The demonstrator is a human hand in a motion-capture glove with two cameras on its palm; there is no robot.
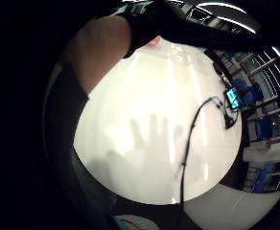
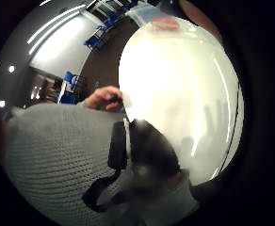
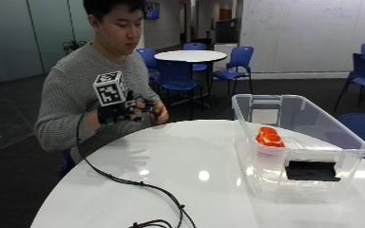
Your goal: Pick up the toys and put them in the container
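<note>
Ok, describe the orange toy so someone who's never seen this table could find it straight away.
Start at the round white table and go to the clear plastic container standing on the side away from the person. The orange toy lies inside it, near the wall that faces the person. It is the only bright orange thing there; the other item showing at the container is a flat black piece at its near end.

From where I sit, the white round table [image 3: 188, 161] lies bare between its near-person edge and the clear plastic container [image 3: 296, 147], so my gloved right hand [image 3: 122, 111], held above that edge, has open room across the top. The container's tall walls stand on the far side, open above, with an orange toy [image 3: 269, 137] lying inside. A black cable [image 3: 138, 183] trails across the tabletop on the near side.
</note>
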